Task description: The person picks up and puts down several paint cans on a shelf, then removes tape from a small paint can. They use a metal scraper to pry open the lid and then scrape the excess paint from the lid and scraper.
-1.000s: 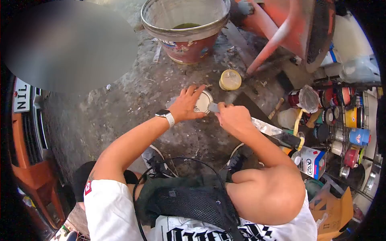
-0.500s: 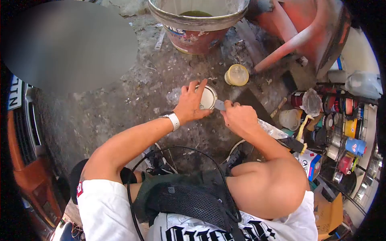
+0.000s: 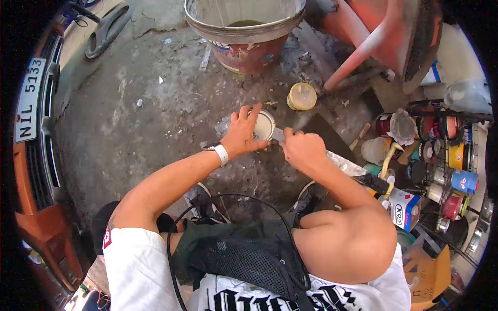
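My left hand (image 3: 238, 132) is wrapped around the left side of a round can (image 3: 265, 124) with a pale lid and metal rim, which stands on the floor. My right hand (image 3: 305, 151) is closed on a putty knife; its flat grey blade (image 3: 278, 135) meets the right edge of the lid. The knife's handle is hidden inside my fist. The lid still sits on the can. Just beyond, a small yellow-rimmed tub (image 3: 302, 97) stands on the floor.
A large bucket (image 3: 249, 52) stands ahead, beside a red painted object with bars (image 3: 363, 52). Paint cans and a wire rack (image 3: 448, 122) line the right side. A vehicle front with a plate (image 3: 31, 98) is at left. A brush (image 3: 359, 136) lies near my right hand.
The view has shifted slightly, and the blurred patch at upper left is gone, showing the floor and number plate. Both hands keep their hold, with the blade still at the lid's edge.
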